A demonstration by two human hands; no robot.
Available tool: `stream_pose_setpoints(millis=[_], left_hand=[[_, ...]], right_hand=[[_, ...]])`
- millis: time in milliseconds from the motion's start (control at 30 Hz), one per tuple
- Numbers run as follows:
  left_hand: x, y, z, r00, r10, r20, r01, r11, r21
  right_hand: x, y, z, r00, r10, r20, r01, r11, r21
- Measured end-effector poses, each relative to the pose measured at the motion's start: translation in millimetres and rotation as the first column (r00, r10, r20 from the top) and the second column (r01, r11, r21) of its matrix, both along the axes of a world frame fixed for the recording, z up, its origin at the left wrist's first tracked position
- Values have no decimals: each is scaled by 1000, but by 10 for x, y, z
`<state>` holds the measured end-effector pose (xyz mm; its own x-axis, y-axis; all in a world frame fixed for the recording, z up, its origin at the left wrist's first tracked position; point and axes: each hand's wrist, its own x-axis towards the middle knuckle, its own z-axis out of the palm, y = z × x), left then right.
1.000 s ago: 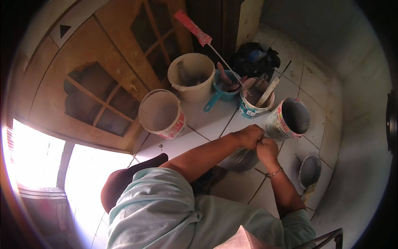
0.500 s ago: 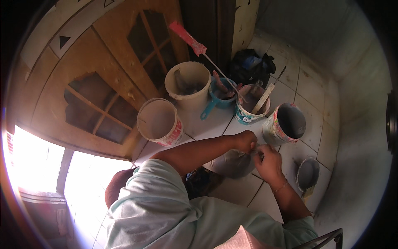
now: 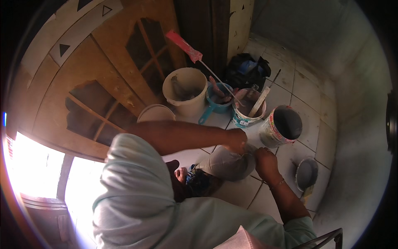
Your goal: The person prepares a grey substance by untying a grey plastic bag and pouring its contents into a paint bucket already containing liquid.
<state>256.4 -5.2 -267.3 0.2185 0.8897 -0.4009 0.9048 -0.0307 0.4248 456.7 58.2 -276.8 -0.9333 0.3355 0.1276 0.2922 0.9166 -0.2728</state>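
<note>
A bulging pale grey bag [image 3: 230,165] rests low in front of me, close to my foot on the tiled floor. My left hand [image 3: 235,141] is closed at the upper edge of the bag, its fingertips partly hidden. On the other side of the bag's gathered top, my right hand [image 3: 267,162] has its fingers curled on the same edge. What is inside the bag does not show. Just beyond my hands stands a tilted paint bucket [image 3: 271,130] with a dark grey inside.
Farther off are a cream bucket [image 3: 186,107], a blue dipper [image 3: 217,108], a small pail [image 3: 240,120] with tools, and a black plastic bag [image 3: 244,74]. A paint roller [image 3: 186,47] leans there. A grey bowl [image 3: 306,174] sits at right by the wall [image 3: 356,137]. Wooden doors [image 3: 103,62] stand left.
My left hand has drawn a little leftward from my right one, and my left elbow has swung out over the nearest bucket. More of the bag's top shows between the hands.
</note>
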Motion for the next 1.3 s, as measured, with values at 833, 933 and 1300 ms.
stream_pose_setpoints(millis=[833, 933, 1300], left_hand=[[-1671, -806, -313, 795, 583, -171, -497, 786, 368], [-2036, -719, -210, 811, 582, -63, -543, 787, 294], [-2705, -439, -656, 749, 345, -566, -413, 911, 8]], right_hand=[[-38, -84, 8, 998, -45, -45, 37, 986, -162], [-46, -86, -5, 998, -51, -46, 43, 986, -161], [-60, -82, -18, 996, -90, -27, 83, 979, -185]])
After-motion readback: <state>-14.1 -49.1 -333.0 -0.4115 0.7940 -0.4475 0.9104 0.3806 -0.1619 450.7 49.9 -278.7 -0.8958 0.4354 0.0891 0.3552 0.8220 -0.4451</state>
